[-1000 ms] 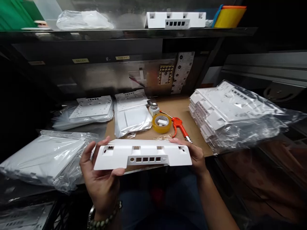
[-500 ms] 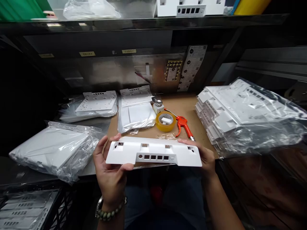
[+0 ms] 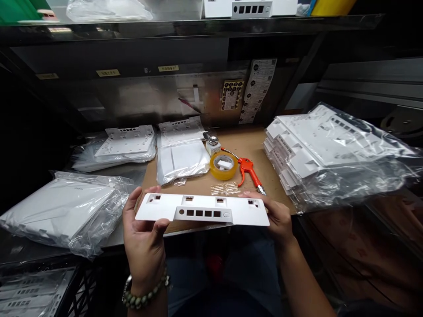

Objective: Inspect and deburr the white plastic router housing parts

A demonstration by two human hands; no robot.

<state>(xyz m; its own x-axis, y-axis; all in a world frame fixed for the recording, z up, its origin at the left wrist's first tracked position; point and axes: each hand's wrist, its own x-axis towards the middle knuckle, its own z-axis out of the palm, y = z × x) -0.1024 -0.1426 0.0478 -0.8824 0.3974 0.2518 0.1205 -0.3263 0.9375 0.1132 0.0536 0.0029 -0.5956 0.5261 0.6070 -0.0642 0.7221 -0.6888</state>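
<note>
A white plastic housing (image 3: 202,204), like a router shell, is held up between both hands over the bench's front edge. Its edge with a round hole, several square port openings and recessed slots faces me. My left hand (image 3: 145,233) grips the left end, thumb at the lower edge and fingers behind. The right end is in my right hand (image 3: 277,215), whose fingers are partly hidden by the part. Just beyond the housing lie a red air blow gun (image 3: 247,169), a roll of yellow tape (image 3: 216,172) with small white pieces inside its ring, and a small pump bottle (image 3: 213,145).
Bagged white housings form a stack (image 3: 317,149) on the right. More bagged parts (image 3: 72,202) lie on the left, with white panels (image 3: 127,141) behind. A metal shelf (image 3: 185,30) crosses above. A black crate (image 3: 84,286) stands low at left.
The housing has tilted a little, with its port edge turned more upward and its right end slightly lower. The whole view has shifted, so everything sits further left. Both hands keep their grip.
</note>
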